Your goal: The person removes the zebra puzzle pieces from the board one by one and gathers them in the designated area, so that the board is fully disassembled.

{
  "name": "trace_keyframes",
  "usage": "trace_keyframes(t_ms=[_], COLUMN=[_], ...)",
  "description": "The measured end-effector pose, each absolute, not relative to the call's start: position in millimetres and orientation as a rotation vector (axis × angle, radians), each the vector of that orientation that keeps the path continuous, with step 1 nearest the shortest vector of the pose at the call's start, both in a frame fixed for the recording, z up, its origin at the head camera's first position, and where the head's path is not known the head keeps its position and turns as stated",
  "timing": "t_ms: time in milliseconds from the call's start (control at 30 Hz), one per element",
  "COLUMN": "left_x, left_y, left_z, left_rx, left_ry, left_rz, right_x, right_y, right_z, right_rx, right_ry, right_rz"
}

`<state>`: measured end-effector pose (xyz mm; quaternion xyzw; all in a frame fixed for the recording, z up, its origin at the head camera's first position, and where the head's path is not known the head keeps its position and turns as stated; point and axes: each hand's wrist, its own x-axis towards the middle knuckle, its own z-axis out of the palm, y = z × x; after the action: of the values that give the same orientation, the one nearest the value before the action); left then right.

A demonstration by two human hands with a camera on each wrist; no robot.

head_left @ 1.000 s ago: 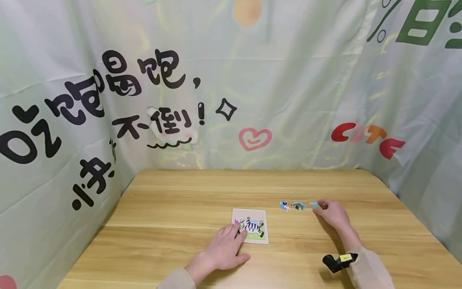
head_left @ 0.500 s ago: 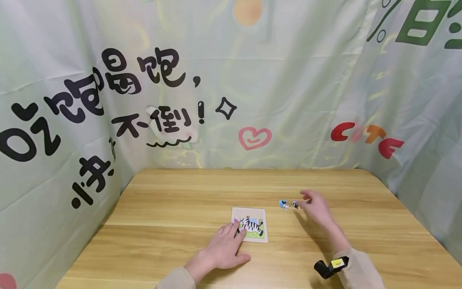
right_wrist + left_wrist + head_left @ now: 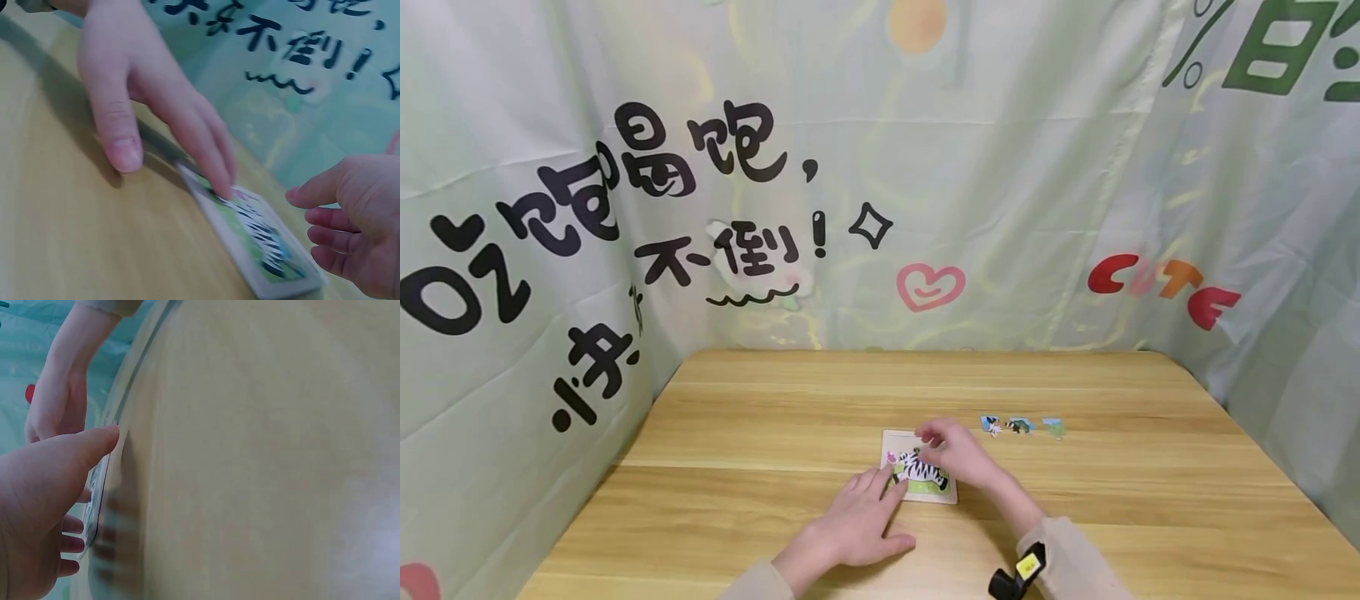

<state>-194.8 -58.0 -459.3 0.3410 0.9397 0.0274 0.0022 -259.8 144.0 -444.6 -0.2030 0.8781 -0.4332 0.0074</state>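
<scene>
my left hand (image 3: 854, 518), fingers stretched out, rests on the left side of the zebra puzzle board (image 3: 898, 441) on the desk (image 3: 737, 454); light pressure there should steady it. my right hand (image 3: 962, 454) is over the board's far right part, fingers loosely bent, no piece visible between them. three loose pieces (image 3: 1019, 427) lie farther right; i'd best lift each by its edges.

left fingers (image 3: 203, 150) touch the zebra puzzle (image 3: 256, 239); right fingers (image 3: 334, 239) hang near it.
</scene>
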Motion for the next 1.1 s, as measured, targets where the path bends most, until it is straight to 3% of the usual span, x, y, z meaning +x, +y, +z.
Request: trace_keyframes(t_ms=[567,1100], left_x=[-190.3,-189.7], left_y=[-63.4,-59.4], left_z=[-459.8,-456.8], left_rx=[1.135,1.177], left_ry=[2.936,2.966], left_rz=[0.064,0.024], right_x=[-262.0,-261.9], right_y=[118.4,112.9], right_z=[-459.4,-452.3], right_rx=[-0.728,-0.641], right_ry=[2.828,2.84], right_rz=[-1.061,-1.006])
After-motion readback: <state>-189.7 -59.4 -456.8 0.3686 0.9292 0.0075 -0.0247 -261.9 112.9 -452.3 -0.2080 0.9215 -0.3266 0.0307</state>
